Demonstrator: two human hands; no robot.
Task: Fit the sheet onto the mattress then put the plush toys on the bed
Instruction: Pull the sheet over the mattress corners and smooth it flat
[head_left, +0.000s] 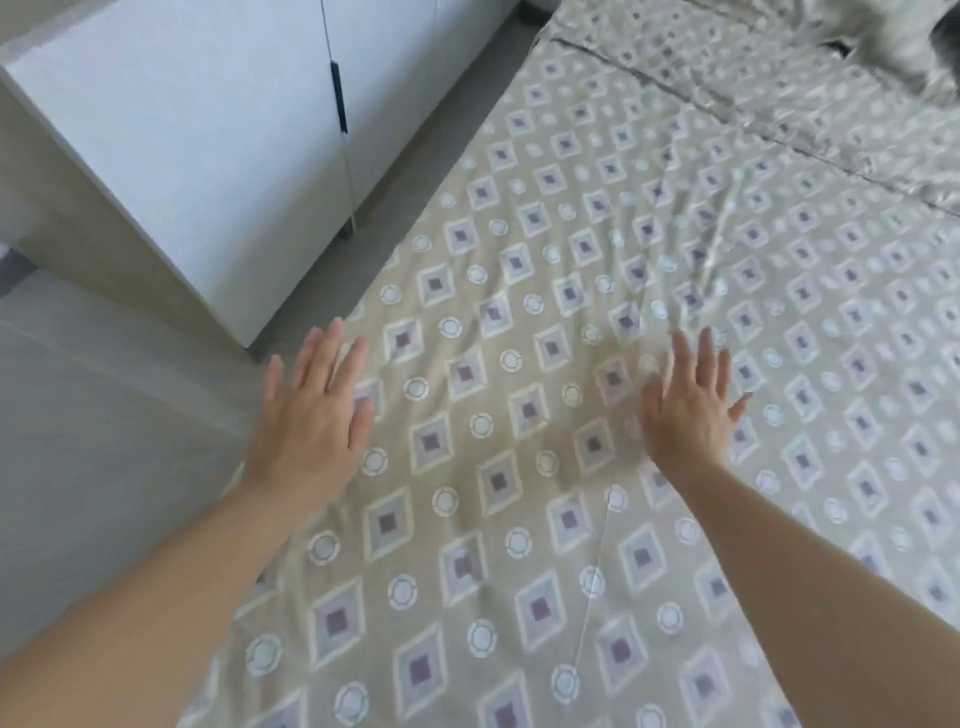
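Sheet, patterned with diamonds and circles, lies spread over the mattress, its long axis running away from the person toward the far end, where a grey furry shape, perhaps a plush toy, sits blurred. Both hands are flat with fingers spread, grasping nothing: left hand at the bed's left edge, right hand further in, nearer the wrinkles fanning beyond its fingertips. White cabinet stands left, across a strip of grey floor.
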